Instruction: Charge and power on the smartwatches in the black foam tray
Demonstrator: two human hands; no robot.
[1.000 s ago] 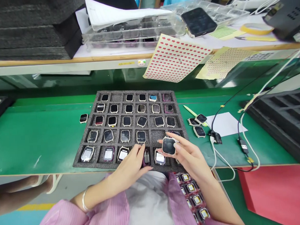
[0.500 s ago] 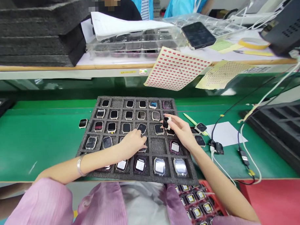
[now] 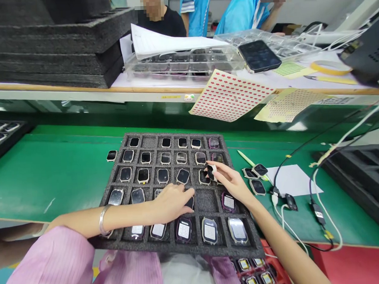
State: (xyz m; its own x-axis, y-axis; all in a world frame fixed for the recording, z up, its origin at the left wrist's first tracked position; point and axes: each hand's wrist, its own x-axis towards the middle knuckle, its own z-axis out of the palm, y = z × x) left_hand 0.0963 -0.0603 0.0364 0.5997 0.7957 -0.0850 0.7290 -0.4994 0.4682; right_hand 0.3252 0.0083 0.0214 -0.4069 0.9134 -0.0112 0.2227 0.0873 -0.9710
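One watch sits pinched between thumb and fingers of the right hand, over the right of the foam tray; the left hand is over its middle, grip unclear.

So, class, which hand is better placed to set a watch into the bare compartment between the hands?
Probably the right hand: it holds a watch just beyond the bare compartment. The left hand is also close, but its fingers are at another watch in the tray.

The tray is dark grey, the tabletop green.
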